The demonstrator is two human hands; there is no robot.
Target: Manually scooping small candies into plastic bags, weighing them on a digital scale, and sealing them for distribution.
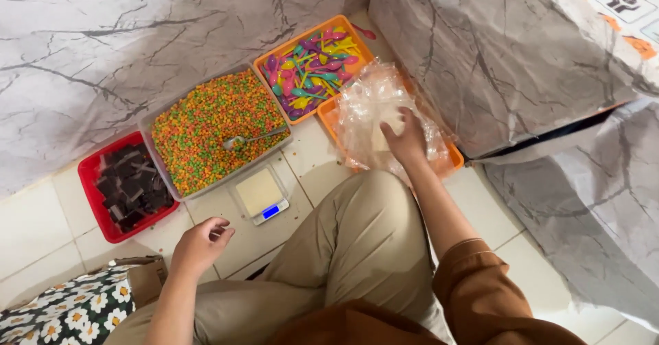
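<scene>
My right hand (405, 139) reaches into an orange tray (454, 157) heaped with clear plastic bags (367, 105) and presses on the pile; whether it grips one I cannot tell. My left hand (200, 244) hovers loosely curled over the tiled floor, holding nothing, just below a small digital scale (261, 194). Above the scale sits a clear tub of tiny multicoloured pellets (206, 125) with a metal spoon (250, 139) lying in it.
A red tray of dark square pieces (127, 187) sits left of the tub. An orange tray of small coloured plastic spoons (312, 67) lies behind. Marble-patterned covered furniture (508, 56) stands at the right, and a floral cushion (68, 311) at bottom left. My bent knee (364, 228) fills the centre.
</scene>
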